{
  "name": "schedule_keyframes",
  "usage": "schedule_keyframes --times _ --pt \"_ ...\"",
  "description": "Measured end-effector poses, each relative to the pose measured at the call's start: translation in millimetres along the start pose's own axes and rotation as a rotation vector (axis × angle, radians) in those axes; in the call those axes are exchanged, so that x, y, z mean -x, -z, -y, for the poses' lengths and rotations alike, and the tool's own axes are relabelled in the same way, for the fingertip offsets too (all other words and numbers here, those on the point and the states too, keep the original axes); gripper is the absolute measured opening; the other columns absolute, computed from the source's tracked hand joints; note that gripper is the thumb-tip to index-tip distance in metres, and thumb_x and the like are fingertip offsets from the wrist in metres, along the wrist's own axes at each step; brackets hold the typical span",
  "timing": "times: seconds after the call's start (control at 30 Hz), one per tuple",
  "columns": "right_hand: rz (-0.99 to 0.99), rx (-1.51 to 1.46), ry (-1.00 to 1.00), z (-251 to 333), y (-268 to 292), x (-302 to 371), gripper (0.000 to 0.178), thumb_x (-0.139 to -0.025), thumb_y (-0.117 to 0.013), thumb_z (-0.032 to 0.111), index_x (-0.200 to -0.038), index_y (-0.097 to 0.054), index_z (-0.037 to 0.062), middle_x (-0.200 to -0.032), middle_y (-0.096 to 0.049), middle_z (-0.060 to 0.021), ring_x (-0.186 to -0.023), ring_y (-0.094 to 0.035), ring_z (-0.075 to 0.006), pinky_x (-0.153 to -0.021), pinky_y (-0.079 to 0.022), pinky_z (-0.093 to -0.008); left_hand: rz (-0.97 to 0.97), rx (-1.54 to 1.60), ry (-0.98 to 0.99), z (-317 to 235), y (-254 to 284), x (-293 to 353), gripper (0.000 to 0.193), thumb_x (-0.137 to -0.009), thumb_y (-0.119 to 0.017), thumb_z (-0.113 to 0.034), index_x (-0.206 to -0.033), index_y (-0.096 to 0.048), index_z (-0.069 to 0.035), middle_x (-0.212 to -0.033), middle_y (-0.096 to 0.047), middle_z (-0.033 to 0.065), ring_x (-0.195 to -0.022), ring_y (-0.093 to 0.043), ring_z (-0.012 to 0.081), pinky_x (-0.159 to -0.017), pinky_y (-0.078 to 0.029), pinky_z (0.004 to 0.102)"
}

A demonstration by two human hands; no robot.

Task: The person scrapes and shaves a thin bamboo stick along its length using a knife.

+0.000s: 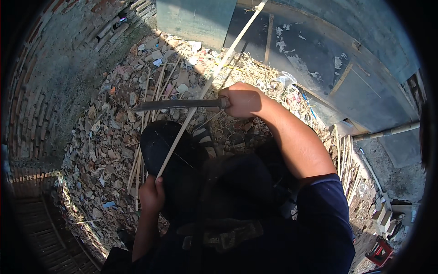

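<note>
A long pale bamboo strip runs slantwise from my lap up past the top edge of the picture. My left hand is closed round its near end, beside my dark-clothed knee. In my right hand is the handle of a machete, fingers wrapped round it. The machete's dark blade points left and crosses the strip at about mid-length. Whether the edge touches the strip, I cannot tell. Thin fibres hang near the strip, below the blade.
Rubble and litter cover the ground. Several bamboo strips lie left of my knee, and another bundle lies at the right. A brick wall stands left, dark panels ahead. A red crate sits lower right.
</note>
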State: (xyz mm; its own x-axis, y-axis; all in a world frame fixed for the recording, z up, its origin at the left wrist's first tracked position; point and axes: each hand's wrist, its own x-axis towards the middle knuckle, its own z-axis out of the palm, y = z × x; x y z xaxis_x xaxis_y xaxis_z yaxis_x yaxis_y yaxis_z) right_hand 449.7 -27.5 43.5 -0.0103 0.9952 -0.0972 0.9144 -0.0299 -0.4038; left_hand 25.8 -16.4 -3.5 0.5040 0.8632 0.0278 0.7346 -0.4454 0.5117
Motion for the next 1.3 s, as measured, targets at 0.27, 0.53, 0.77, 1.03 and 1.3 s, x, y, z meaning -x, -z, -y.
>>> schedule_keyframes --times 0.27,0.53,0.77,1.03,1.3 --pt "-0.030 -0.191 -0.252 -20 0 -5 0.025 -0.076 -0.068 0.019 -0.099 -0.070 0.0085 -0.091 -0.072 -0.0196 -0.091 -0.070 -0.0363 -0.083 -0.055 -0.0450 0.024 -0.105 0.012 -1 1 -5 0.035 -0.104 -0.054 -0.032 -0.085 -0.055 -0.003 -0.065 -0.059 0.0236 -0.065 -0.063 0.0480 -0.057 -0.045 0.0545" --pt "0.113 -0.149 -0.084 -23 -5 -17 0.025 -0.076 -0.067 0.019 -0.099 -0.070 0.0098 -0.089 -0.072 -0.0170 -0.088 -0.071 -0.0338 -0.079 -0.055 -0.0443 0.019 -0.055 0.008 -3 2 -4 0.036 -0.104 -0.053 -0.033 -0.084 -0.055 -0.003 -0.065 -0.059 0.0245 -0.065 -0.062 0.0489 -0.057 -0.044 0.0555" --pt "0.042 -0.141 -0.121 -15 -9 -12 0.033 -0.079 -0.064 0.017 -0.110 -0.070 0.0079 -0.094 -0.073 -0.0173 -0.099 -0.071 -0.0320 -0.086 -0.057 -0.0429 0.046 -0.100 0.031 -4 4 -7 0.037 -0.104 -0.053 -0.033 -0.083 -0.054 -0.002 -0.065 -0.058 0.0254 -0.065 -0.061 0.0503 -0.057 -0.044 0.0566" --pt "0.025 -0.138 -0.161 -27 -10 -18 0.030 -0.079 -0.066 0.020 -0.105 -0.071 0.0069 -0.094 -0.073 -0.0195 -0.091 -0.072 -0.0345 -0.083 -0.057 -0.0429 -0.010 -0.039 0.003 -6 0 -4 0.035 -0.104 -0.054 -0.031 -0.083 -0.053 -0.003 -0.064 -0.058 0.0252 -0.064 -0.061 0.0499 -0.056 -0.043 0.0559" --pt "-0.066 -0.125 0.063 -2 -21 -7 0.028 -0.076 -0.067 0.016 -0.102 -0.070 0.0076 -0.082 -0.072 -0.0162 -0.083 -0.072 -0.0321 -0.076 -0.057 -0.0421 0.014 -0.081 0.024 -3 1 -4 0.034 -0.104 -0.053 -0.030 -0.084 -0.053 -0.003 -0.063 -0.057 0.0243 -0.063 -0.061 0.0496 -0.055 -0.043 0.0555"
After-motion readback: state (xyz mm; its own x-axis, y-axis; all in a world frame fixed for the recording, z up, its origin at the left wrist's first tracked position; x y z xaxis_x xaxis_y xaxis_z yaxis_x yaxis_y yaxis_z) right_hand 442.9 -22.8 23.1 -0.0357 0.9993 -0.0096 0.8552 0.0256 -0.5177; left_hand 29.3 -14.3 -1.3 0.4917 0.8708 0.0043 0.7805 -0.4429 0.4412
